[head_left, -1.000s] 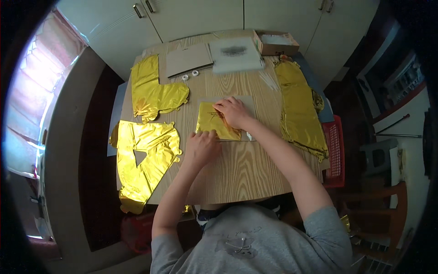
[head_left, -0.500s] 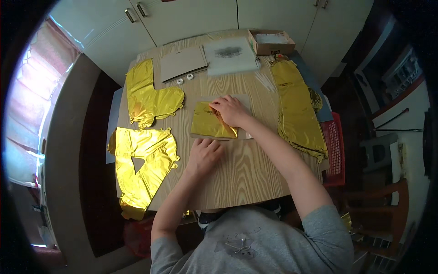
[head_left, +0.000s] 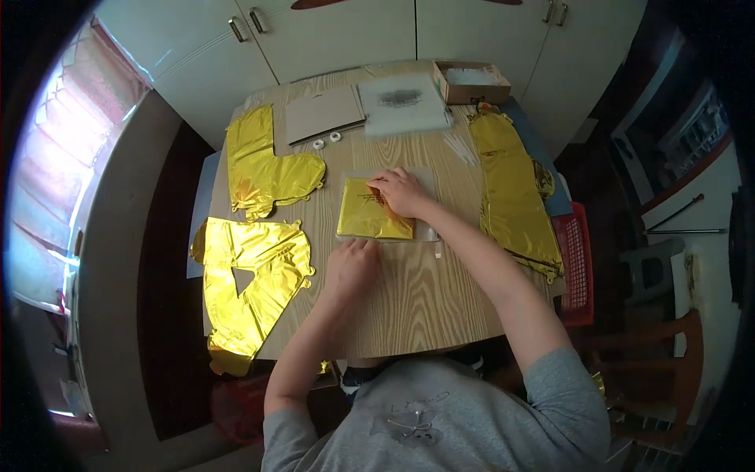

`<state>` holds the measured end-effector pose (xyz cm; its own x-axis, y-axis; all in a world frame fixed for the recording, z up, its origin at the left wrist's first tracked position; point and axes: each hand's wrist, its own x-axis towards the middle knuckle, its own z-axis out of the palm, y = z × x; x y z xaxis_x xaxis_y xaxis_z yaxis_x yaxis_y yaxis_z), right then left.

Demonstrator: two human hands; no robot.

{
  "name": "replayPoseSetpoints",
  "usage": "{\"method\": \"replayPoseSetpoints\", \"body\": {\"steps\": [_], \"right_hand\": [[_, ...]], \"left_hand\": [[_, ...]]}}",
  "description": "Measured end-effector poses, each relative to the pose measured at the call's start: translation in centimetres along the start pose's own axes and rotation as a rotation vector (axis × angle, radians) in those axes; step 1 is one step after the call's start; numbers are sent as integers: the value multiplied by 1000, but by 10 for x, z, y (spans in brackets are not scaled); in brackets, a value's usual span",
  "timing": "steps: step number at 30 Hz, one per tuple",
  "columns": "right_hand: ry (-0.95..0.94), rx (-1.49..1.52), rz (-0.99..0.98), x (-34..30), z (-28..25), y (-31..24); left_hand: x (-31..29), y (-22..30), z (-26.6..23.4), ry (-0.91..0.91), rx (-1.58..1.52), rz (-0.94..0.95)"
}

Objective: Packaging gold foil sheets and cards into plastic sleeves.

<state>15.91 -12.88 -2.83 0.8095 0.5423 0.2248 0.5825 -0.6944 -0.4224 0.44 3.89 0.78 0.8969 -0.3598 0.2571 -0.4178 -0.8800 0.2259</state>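
A folded gold foil balloon (head_left: 366, 216) lies in the middle of the table, with a clear plastic bag (head_left: 423, 175) around it whose margins show past the foil. My right hand (head_left: 403, 193) rests over the right part of the packet, fingers bent and gripping the foil near its upper edge. At the bag's near left corner is my left hand (head_left: 352, 263), its fingers curled closed on the edge; the fingertips are partly hidden. Left of the packet lie two flat gold foil balloons, an L-shaped one (head_left: 263, 169) and one with a triangular hole (head_left: 271, 256).
A stack of long gold foil balloons (head_left: 511, 189) lies along the right edge. At the back are grey cardboard sheets (head_left: 324, 114), clear bags (head_left: 405, 118), two white tape rolls (head_left: 336, 137), white straws (head_left: 461, 148) and a cardboard box (head_left: 474, 94). A red basket (head_left: 578, 267) stands beside the table.
The foil packet now lies flatter and straighter inside the bag, and the lifted orange-looking fold is smaller. Both hands stay nearly in place; the whole view has shifted slightly.
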Motion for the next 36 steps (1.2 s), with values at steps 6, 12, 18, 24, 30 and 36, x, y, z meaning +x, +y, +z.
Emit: {"method": "replayPoseSetpoints", "body": {"steps": [6,12,18,24,30,36], "right_hand": [[182,169,-90,3,2,17],[98,-9,90,3,-12,18],[114,29,82,1,-6,40],[157,64,75,-2,-6,37],[298,106,79,2,-4,42],[282,63,138,9,-5,54]], "left_hand": [[2,9,-1,124,83,119],[0,2,4,184,178,117],[18,-8,23,199,265,180],[45,-14,29,216,322,225],[43,-15,32,190,353,264],[-17,15,3,55,259,236]]}}
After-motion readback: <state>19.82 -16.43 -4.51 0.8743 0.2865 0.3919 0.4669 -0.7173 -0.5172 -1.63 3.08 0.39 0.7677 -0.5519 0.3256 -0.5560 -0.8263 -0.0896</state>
